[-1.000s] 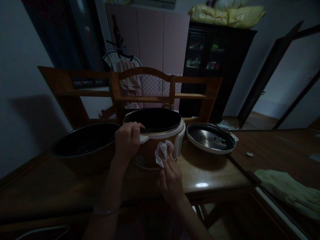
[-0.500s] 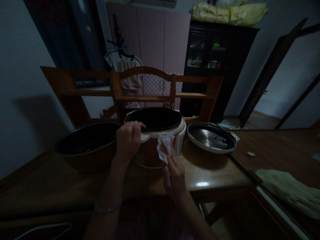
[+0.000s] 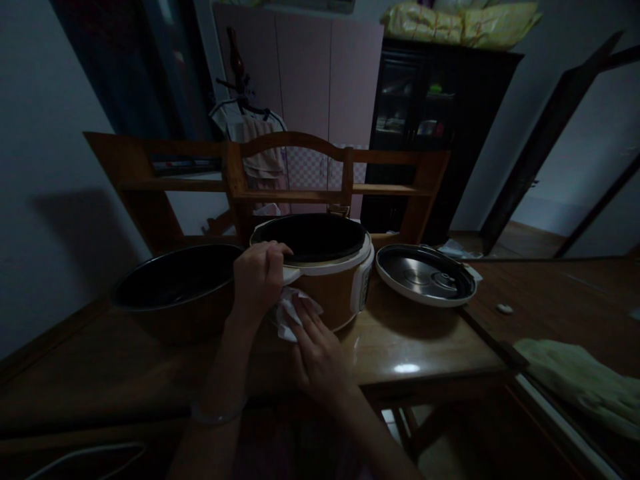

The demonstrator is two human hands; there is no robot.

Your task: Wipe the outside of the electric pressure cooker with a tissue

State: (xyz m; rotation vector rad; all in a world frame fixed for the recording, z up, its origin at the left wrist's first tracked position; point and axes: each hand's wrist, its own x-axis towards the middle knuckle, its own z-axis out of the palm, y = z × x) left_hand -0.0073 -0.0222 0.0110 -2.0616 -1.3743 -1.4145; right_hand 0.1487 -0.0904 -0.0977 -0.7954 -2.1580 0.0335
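Note:
An electric pressure cooker point(image 3: 337, 297) with a white rim and brownish body stands lidless on the wooden table; its inside is dark. My left hand point(image 3: 259, 280) is closed over the cooker's near-left rim, at the white handle. Lower down, my right hand point(image 3: 320, 347) presses a crumpled white tissue point(image 3: 289, 313) flat against the cooker's front side, below that handle. To the left sits a dark inner pot point(image 3: 175, 310). On the right rests the round lid point(image 3: 425, 293), its metal underside facing up.
A wooden shelf rack point(image 3: 295, 198) rises along the table's point(image 3: 380, 353) back edge. Small white object point(image 3: 505, 309) and pale green cloth point(image 3: 580, 380) lie at the right. Behind are a pink wardrobe point(image 3: 305, 87) and a black cabinet point(image 3: 450, 113).
My right hand has moved left and down with the tissue, from near the control panel to beneath the left handle. My left hand keeps its place on the rim.

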